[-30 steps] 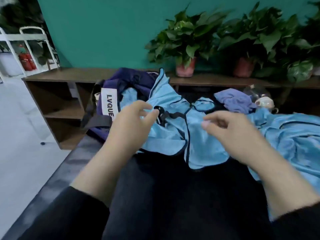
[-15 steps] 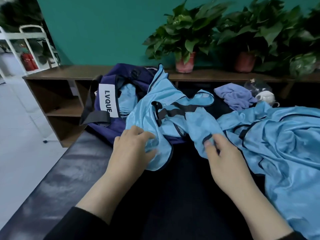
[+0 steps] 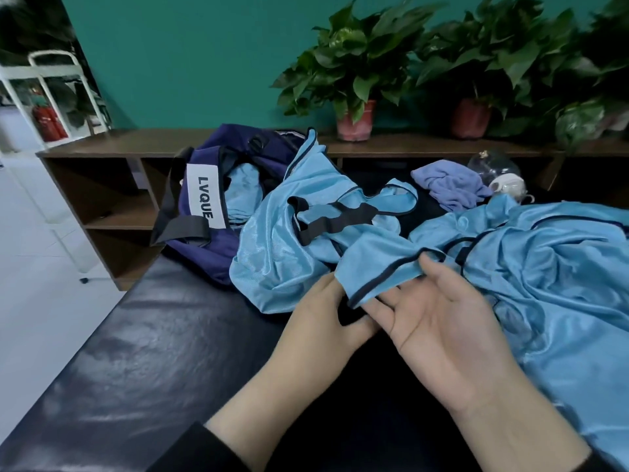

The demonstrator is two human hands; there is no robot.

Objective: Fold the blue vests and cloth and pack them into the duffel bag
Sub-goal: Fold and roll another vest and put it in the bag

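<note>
A light blue vest with dark trim lies crumpled on the black table, its far edge draped over the navy duffel bag marked LVQUE. Another blue vest sits inside the open bag. My right hand is palm up under the vest's near hem, and its thumb pinches the trimmed edge. Beside it, my left hand has its fingers tucked under the same hem and holds it. More blue vests are heaped at the right. A lilac-blue cloth lies bunched behind them.
The padded black table runs toward me, with its left edge over the white floor. Behind it stands a brown wooden shelf unit carrying potted plants. A white cup and a clear glass object sit near the cloth.
Both hands came down and together at the vest's near hem. My right hand turned palm up under the edge. The vest sank from being held up to lying on the table.
</note>
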